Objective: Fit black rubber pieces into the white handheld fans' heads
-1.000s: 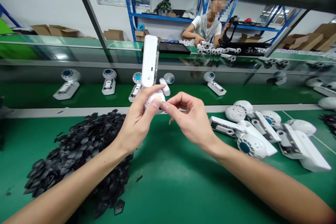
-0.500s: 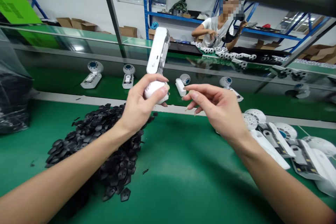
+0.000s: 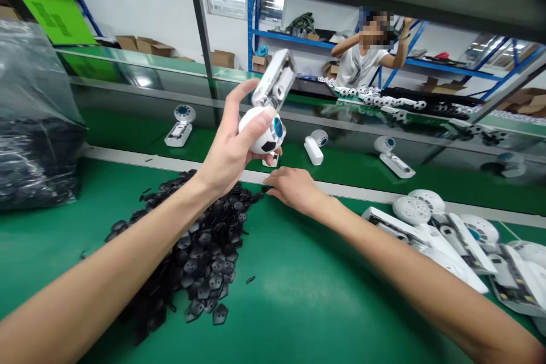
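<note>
My left hand [image 3: 239, 136] grips a white device [image 3: 258, 132] by its round head, raised above the table. The head carries a black pentagon patch and a blue centre, and its hinged oblong body points up, its open inner side showing. At the right edge of a pile of black pentagon pieces [image 3: 217, 267], my right hand [image 3: 294, 187] is low on the table, palm down. Its fingertips are closed on a black piece [image 3: 267, 188], whose shape is mostly hidden.
Several white devices [image 3: 464, 267] lie heaped at the right. More white devices [image 3: 396, 165] stand along the green ledge behind a pale strip [image 3: 345, 189]. A plastic bag [image 3: 38, 142] of black pieces sits at the left. Across the line a person [image 3: 367, 57] works.
My left hand has turned the device, bringing the head's patterned face and the body's open side into view. My right hand has moved down and left to the pile's edge, fingers closing.
</note>
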The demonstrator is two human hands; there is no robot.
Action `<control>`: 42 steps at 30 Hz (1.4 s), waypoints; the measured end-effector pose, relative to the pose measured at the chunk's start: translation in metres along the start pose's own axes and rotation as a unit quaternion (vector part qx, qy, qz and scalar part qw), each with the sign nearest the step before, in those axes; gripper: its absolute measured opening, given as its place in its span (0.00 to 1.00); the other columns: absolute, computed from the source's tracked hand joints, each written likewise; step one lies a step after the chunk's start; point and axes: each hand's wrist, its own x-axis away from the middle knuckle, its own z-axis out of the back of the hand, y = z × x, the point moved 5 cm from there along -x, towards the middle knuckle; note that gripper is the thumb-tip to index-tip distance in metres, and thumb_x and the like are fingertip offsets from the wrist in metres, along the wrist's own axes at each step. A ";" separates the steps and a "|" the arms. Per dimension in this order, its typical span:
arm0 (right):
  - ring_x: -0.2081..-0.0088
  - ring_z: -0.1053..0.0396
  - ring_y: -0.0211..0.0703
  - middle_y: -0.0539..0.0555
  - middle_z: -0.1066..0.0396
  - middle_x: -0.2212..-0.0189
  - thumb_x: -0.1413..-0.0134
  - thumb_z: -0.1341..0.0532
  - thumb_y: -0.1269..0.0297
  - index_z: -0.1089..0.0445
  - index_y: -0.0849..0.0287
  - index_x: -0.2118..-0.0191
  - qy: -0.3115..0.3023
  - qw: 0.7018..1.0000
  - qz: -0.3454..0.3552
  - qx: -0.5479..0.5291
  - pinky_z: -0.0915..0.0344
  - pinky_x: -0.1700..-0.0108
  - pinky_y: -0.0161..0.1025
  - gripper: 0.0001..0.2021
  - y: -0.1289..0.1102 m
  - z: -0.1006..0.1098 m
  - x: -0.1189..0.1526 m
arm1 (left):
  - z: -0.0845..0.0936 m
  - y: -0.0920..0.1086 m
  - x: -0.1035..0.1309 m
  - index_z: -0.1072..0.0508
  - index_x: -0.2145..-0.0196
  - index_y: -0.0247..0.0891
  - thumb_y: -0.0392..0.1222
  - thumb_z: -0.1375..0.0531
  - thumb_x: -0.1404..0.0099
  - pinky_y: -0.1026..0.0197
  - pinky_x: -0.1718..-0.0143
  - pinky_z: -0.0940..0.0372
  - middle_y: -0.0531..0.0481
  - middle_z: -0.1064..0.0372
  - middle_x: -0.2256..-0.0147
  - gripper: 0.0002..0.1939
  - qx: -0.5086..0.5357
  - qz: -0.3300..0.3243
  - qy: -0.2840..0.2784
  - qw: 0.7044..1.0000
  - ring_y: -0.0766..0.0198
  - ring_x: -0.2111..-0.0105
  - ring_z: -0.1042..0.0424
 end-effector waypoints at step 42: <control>0.73 0.27 0.34 0.48 0.23 0.75 0.66 0.15 0.47 0.20 0.60 0.72 0.146 0.629 -0.072 -0.760 0.26 0.62 0.35 0.24 -0.017 0.067 0.051 | -0.007 0.010 0.027 0.22 0.53 0.40 0.66 0.38 0.25 0.61 0.72 0.32 0.48 0.23 0.63 0.24 -0.335 -0.306 0.070 0.888 0.62 0.69 0.26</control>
